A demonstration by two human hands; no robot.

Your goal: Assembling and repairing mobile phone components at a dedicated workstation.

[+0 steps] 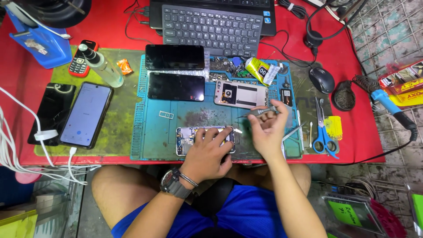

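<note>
An opened phone [190,137] with its inner parts showing lies on the teal work mat [158,132] near the front edge. My left hand [210,152] rests on its right half and holds it down. My right hand [266,130] hovers just to the right and grips a thin grey screwdriver [257,112], tip pointing left. A detached silver back cover [240,94] lies behind the hands. Two dark screens [175,72] lie at the mat's back left.
A lit phone [86,114] and a dark phone [50,112] lie at left with white cables. Blue scissors [323,132], a mouse [321,79], a soldering iron [387,103], a yellow tube [259,70], a spray bottle [101,66] and a laptop keyboard [211,24] surround the mat.
</note>
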